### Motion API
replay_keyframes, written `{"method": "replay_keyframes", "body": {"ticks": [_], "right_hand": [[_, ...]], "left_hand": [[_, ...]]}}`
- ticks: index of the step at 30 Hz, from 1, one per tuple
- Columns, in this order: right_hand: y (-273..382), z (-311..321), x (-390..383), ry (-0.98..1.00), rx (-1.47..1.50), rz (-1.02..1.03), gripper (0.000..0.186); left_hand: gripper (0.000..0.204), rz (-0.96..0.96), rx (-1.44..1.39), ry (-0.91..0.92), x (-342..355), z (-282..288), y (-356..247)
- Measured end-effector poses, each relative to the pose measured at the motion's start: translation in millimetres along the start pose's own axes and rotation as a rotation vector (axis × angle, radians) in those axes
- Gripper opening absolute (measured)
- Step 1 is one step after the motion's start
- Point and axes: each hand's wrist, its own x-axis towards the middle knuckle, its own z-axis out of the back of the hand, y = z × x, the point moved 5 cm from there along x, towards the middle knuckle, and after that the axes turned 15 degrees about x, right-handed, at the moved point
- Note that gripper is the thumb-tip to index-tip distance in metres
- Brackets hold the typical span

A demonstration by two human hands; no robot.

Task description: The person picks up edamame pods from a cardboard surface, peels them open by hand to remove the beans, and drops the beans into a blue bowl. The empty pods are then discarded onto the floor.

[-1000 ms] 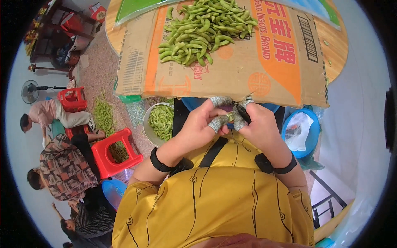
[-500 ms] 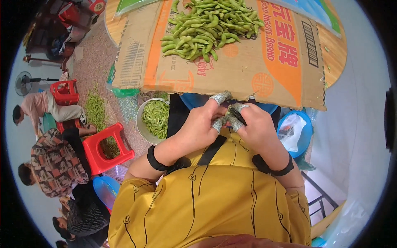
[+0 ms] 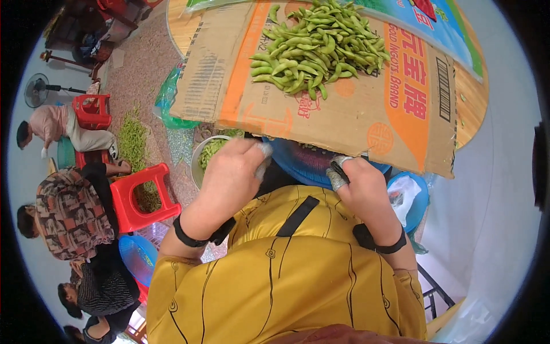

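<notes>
My left hand (image 3: 229,172) is raised just left of the blue basin (image 3: 286,169), its fingers curled and wrapped tips close together; what they hold, if anything, is hidden. My right hand (image 3: 361,186) is closed at the basin's right side, with wrapped fingertips around a small dark object that I cannot make out. Above them, a pile of green bean pods (image 3: 321,49) lies on a flattened cardboard sheet (image 3: 200,97). Some pale beans show inside the basin. At the left of my left hand, a white pot (image 3: 199,157) holds green pods, partly hidden by that hand.
A wooden round table (image 3: 470,114) is under the cardboard. People (image 3: 74,212) sit at left beside red stools (image 3: 143,195), pods (image 3: 130,137) on the floor and a blue basket (image 3: 137,258). Another blue basin (image 3: 409,200) with white plastic stands right. A fan (image 3: 37,89) is at upper left.
My hands have separated, the left moving left and the right slightly right and down, uncovering the blue basin between them. The view has shifted, so the cardboard sits more to the right.
</notes>
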Motion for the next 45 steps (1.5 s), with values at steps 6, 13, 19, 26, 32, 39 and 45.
{"method": "replay_keyframes", "body": {"ticks": [6,13,19,26,32,39,45], "right_hand": [[8,-3,1,0.018,0.079,0.007,0.02],[-1,4,-7,-0.064,0.225,-0.028,0.021],[-16,5,12,-0.188,1.194,-0.487,0.019],[-26,4,4,-0.048,1.153,-0.378,0.013],[-16,14,-13,-0.058,1.117,-0.406,0.023],[-17,13,-17,-0.027,1.022,-0.361,0.023],[-16,12,-15,-0.035,1.088,-0.38,0.023]], "left_hand": [[0.022,0.1,0.051,-0.562,72,1,-2],[0.016,0.07,0.031,-0.742,70,3,-10],[0.029,-0.175,-0.171,-0.52,32,-9,-70],[0.031,0.03,-0.776,0.018,36,-34,-66],[0.037,0.211,-1.347,0.091,42,-50,-65],[0.039,0.178,-1.342,0.084,43,-53,-70],[0.035,0.238,-1.332,0.145,42,-54,-66]]}}
